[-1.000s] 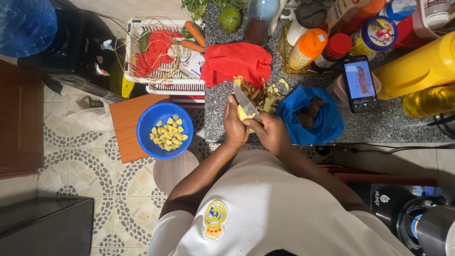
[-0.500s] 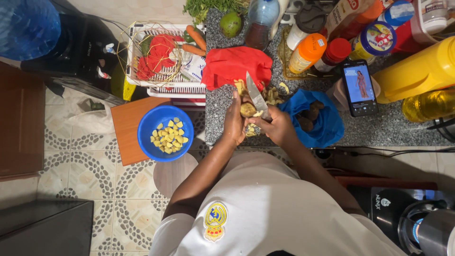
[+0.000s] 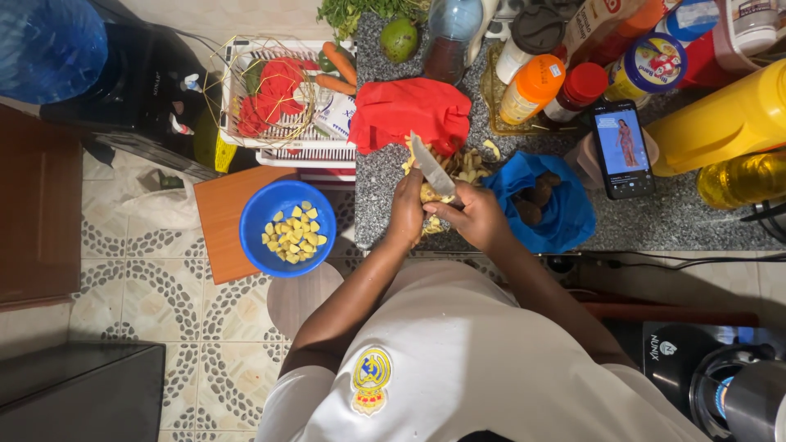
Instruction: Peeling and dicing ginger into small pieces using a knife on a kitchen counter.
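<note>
Shifted since 0.5 s ago: knife [image 3: 431, 166] blade tipped further up and away from the body, its edge against the potato; peeling in progress, by judgement.

Item 1: potato [image 3: 427, 195], pale yellow, partly peeled, held above the near edge of the granite counter [image 3: 696, 217].
Item 2: left hand [image 3: 407, 209], fingers curled shut around the potato.
Item 3: right hand [image 3: 475, 217], closed on the knife handle.
Item 4: peelings [image 3: 468, 164], on the counter beyond the hands.
Item 5: blue bowl [image 3: 286, 227] of yellow cubes, left of the counter.
Item 6: blue bag [image 3: 565, 217], on the counter, right of the hands.
</note>
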